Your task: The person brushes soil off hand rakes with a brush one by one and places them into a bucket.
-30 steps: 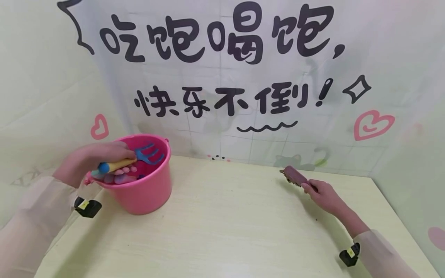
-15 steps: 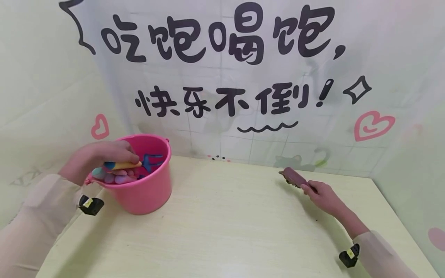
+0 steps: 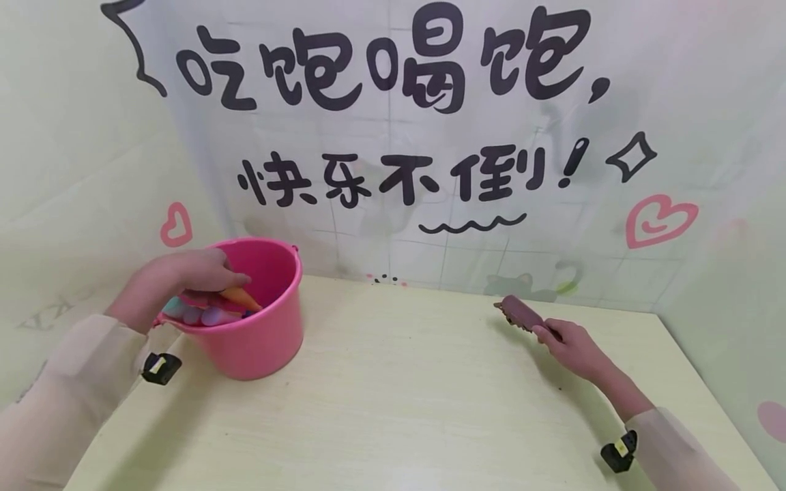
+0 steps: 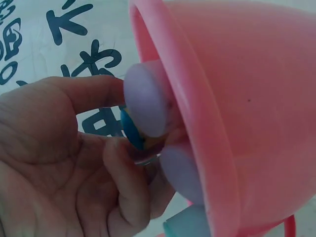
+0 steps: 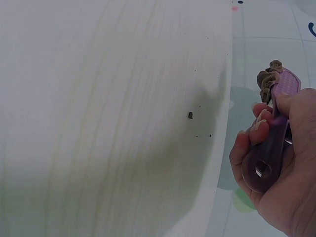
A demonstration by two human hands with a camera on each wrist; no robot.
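My left hand (image 3: 205,273) is at the mouth of the pink bucket (image 3: 260,348), fingers curled round a toy rake (image 3: 243,298) by its yellow handle. The handle slants down into the bucket, which hides the blue tines. Its blue butt end shows between my fingers in the left wrist view. Purple and teal rounded handle ends (image 4: 145,98) stick out over the rim beside this hand. On the right, my right hand (image 3: 571,344) grips a purple-handled tool (image 5: 269,148). The tool has a hole in its handle end, a dotted flat back, and brown ruffled clumps under its head.
The bucket stands on a pale wood-grain table (image 3: 399,409), at its back left. Behind is a white printed sheet (image 3: 368,129) with dark lettering. Small dark crumbs (image 5: 190,115) lie on the table under the right hand's tool.
My left hand has turned and lowered the toy rake, so its blue tines have gone from sight inside the bucket. The right hand and its tool have stayed in place.
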